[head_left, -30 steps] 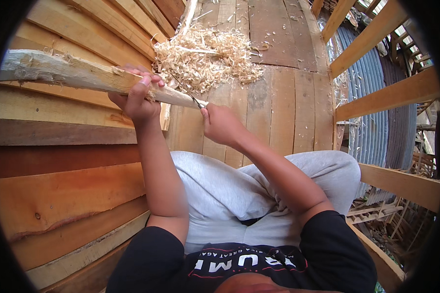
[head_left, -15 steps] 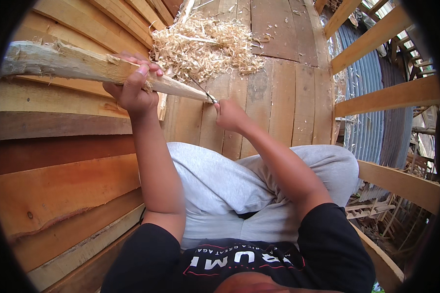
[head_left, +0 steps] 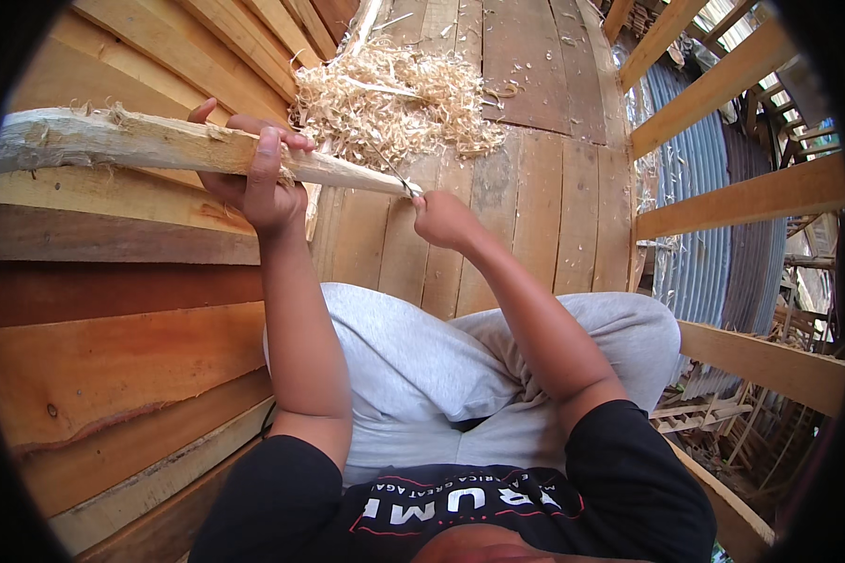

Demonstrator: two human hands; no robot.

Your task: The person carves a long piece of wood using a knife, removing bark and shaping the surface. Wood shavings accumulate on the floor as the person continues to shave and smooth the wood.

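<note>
A long pale wooden pole (head_left: 160,138), rough and barked at its thick left end, tapers to a shaved tip on the right. My left hand (head_left: 258,178) supports it from below near the middle, thumb across the near side, some fingertips showing beyond and one finger raised. At the tip, my right hand (head_left: 444,221) is closed round what looks like a knife (head_left: 402,178); its handle is hidden in the fist. The thin dark blade lies across the narrow end of the pole, touching it or very close.
Curly wood shavings (head_left: 399,98) lie heaped on the plank floor (head_left: 526,216) beyond the pole. A board wall (head_left: 122,352) rises close on my left. Wooden rails (head_left: 742,197) edge the right side, with corrugated metal sheets (head_left: 690,178) outside. My crossed legs (head_left: 413,347) are below.
The pole's thick end has dropped slightly and shifted left. One finger of my left hand has lifted off the wood. My right hand stays at the tip with the knife.
</note>
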